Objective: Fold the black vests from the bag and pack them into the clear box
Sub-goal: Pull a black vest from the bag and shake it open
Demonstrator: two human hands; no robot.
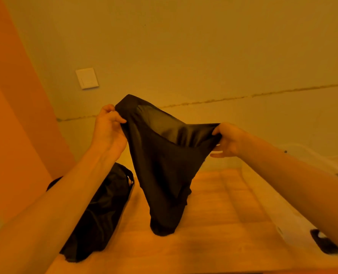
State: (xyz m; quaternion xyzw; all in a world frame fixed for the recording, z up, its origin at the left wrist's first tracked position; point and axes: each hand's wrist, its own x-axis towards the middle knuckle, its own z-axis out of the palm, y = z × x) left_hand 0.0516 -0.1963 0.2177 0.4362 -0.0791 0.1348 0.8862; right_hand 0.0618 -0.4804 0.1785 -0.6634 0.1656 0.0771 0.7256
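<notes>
— First entry?

— One black vest [160,165], held up in the air over the middle of the wooden table [213,246]. The upper edge is stretched between two hands and sags in the middle. The bottom end is bunched and touches the tabletop.

— The hands?

— Left hand [109,128]: thumb and curled fingers pinch the higher left corner of the cloth. Right hand [226,140]: thumb on top and fingers beneath, pinching the lower right corner. Both forearms are bare and raised.

— The bag?

— One black bag [100,212], soft and crumpled, lying on the left part of the table, under the left forearm and just beside the hanging vest. I cannot see what is inside it.

— And the box?

— One clear box [298,230] at the table's right edge, mostly hidden behind the right forearm. It has a pale see-through wall and a dark clasp [324,244] at its near end. Its contents cannot be made out.

— Anything else?

— One white wall switch [87,78] on the wall behind, up and to the left of the left hand. A rough seam [263,94] runs across the same wall.
</notes>
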